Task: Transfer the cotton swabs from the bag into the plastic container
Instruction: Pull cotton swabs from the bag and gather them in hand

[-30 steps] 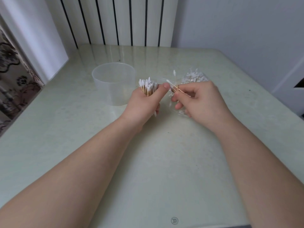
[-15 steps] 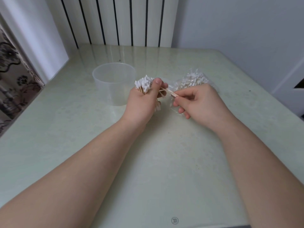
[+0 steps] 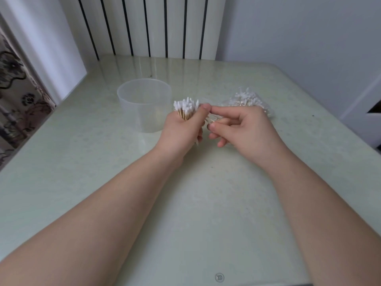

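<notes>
Holding a tight bunch of swabs (image 3: 186,107) in my left grip (image 3: 181,131), fingers wrapped round the wooden stems, white tips fanned upward above the fist. One white tip pokes out below the fist. Left thumb sits upright against the bunch at its 3 o'clock side. My right grip (image 3: 247,129) is right alongside, at 3 o'clock of the left, and it is narrow: forefinger reaching across so its tip meets the left thumb, thumb tucked beneath, a swab or two pinched between them. That part is blurred, so how many I cannot say. The other right fingers curl loosely under the palm. Both hands are over the middle of the bench (image 3: 206,213), forearms coming in from 7 and 5 o'clock. The container (image 3: 144,118) stands upright on the bench at 11 o'clock of my left grip, just beside it, clear plastic, round, open at the top. The bag (image 3: 246,101) lies at 1 o'clock, behind my right knuckles, clear film with plenty of white tips heaped inside. The bunch in my left grip is outside both bag and container, between the two. Up at 12 o'clock a white radiator (image 3: 154,27) with dark gaps runs along the far edge of the bench. At 9 o'clock hangs a patterned curtain (image 3: 16,89).
</notes>
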